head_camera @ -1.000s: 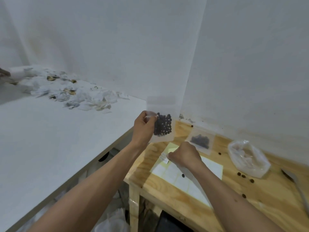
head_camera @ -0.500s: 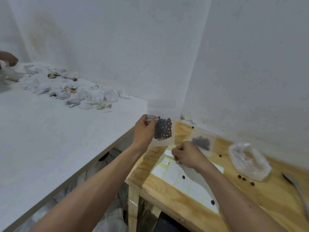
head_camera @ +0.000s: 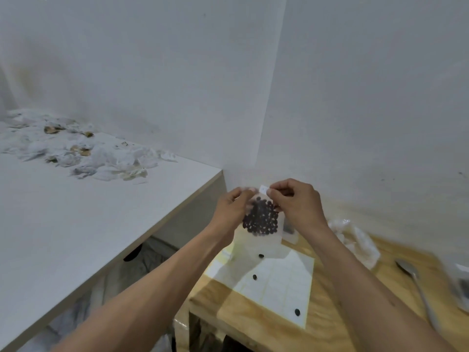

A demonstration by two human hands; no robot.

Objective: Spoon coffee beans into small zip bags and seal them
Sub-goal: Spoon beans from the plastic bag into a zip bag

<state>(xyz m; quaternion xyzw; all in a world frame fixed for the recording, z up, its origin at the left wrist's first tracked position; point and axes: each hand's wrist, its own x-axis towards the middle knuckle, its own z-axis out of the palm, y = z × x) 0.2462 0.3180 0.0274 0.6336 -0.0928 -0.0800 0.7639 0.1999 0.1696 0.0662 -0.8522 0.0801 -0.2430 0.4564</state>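
A small clear zip bag [head_camera: 261, 235] holding dark coffee beans [head_camera: 261, 218] hangs in the air above the wooden table [head_camera: 253, 323]. My left hand [head_camera: 232, 208] grips its upper left edge. My right hand [head_camera: 295, 201] pinches a small white sticker [head_camera: 264, 188] at the bag's top and also touches the bag's right edge. A metal spoon [head_camera: 416, 283] lies on the table at the right. A second filled bag [head_camera: 289, 228] lies behind my right wrist, mostly hidden.
A sheet of white stickers [head_camera: 276, 283] lies on the wooden table with three loose beans [head_camera: 254, 276] on it. A crumpled clear plastic bag [head_camera: 360, 240] sits at the right. A white table [head_camera: 76, 212] at the left carries a heap of crumpled white wrappers [head_camera: 76, 151].
My right hand lifted off the sticker sheet with a sticker and came up to the top of the bag. The camera view swung to the left and down.
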